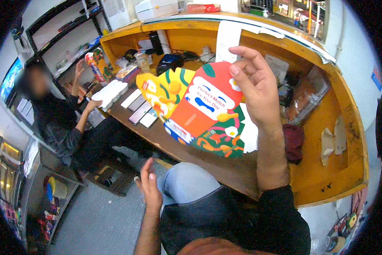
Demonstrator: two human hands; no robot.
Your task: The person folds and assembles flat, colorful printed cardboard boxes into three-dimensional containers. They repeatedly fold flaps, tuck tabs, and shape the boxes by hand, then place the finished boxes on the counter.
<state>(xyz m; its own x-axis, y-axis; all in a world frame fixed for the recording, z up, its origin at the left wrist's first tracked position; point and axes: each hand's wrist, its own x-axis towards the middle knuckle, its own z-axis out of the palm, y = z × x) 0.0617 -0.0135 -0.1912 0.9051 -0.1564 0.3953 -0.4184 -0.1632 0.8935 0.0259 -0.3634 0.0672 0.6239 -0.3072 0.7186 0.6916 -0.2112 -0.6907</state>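
Below the orange shelving (344, 170) at right, a brown desk (231, 170) crosses the frame's centre. Our right thumb and fingers (238, 75) pinch the colourful card carton (195, 117) by its red upper-right edge, mid-frame; our left hand (152, 189), lower centre, is empty, fingers loosely parted. Held at one edge, the carton could swing, bend or slip against the phones (140, 112) left of centre.
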